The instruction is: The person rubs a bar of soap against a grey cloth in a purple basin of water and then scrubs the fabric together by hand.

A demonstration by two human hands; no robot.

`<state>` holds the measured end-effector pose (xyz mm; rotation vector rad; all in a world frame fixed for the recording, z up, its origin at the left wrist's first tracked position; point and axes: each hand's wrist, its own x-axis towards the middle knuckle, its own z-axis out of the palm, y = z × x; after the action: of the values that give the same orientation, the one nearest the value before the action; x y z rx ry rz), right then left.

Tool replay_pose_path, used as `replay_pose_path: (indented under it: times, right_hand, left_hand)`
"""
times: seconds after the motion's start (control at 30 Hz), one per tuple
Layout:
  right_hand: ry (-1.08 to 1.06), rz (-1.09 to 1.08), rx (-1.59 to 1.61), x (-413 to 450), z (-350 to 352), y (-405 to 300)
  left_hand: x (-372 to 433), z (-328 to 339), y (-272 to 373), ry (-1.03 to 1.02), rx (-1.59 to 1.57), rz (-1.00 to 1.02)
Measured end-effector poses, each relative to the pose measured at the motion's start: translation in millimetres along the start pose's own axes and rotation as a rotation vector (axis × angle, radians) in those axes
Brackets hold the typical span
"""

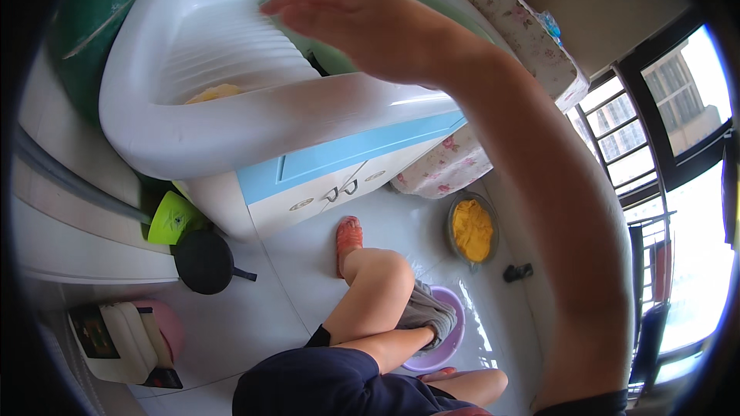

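Note:
My right hand [341,20] is raised close to the camera, blurred, with its fingers stretched to the left and nothing visible in it. Behind it in the picture is a white laundry sink [191,133] with a ribbed washboard slope [231,52]. Down by my knees, my left hand [428,334] reaches into a grey cloth [425,309]; the fingers are hidden by the fabric. That cloth hangs partly inside a purple basin [459,335] on the floor.
A green basin [341,60] and a yellowish piece [214,93] are in the sink. Yellow cloth [473,231] fills a floor basin [493,240]. A black pan [203,262], green dustpan [171,221] and blue-white cabinet [312,193] stand nearby. Tiles [471,300] look wet.

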<state>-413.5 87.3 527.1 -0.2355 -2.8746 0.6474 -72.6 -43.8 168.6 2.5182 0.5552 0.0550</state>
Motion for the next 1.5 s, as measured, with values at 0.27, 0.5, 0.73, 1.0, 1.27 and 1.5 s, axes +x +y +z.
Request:
replay_pose_path:
  times: [0.27, 0.5, 0.73, 1.0, 1.27, 1.5]
  right_hand:
    - [-0.289, 0.096, -0.033, 31.4, 29.9, -39.9]
    - [-0.162, 0.104, 0.101, -3.6, 25.0, -46.5]
    - [-0.255, -0.029, -0.038, 25.6, 31.4, -52.1]
    - [-0.05, -0.129, 0.019, 29.2, 48.0, -44.4]
    - [0.614, 0.071, 1.082, -102.5, -22.0, 13.5]
    - [1.456, 0.586, 1.155, -534.5, 28.6, 50.3]
  left_hand:
    - [-13.2, -4.8, -2.2, 0.019, -0.02, 0.046]
    - [-18.5, -12.8, 4.8, 0.05, -0.002, 0.06]
    - [-9.0, -15.1, 14.7, 0.053, 0.046, 0.068]
    - [-8.6, -14.9, 21.4, 0.043, 0.138, 0.054]
    - [9.2, -9.5, 31.4, 0.065, 0.251, 0.051]
    - [47.5, -21.4, 19.5, 0.109, 0.36, 0.028]
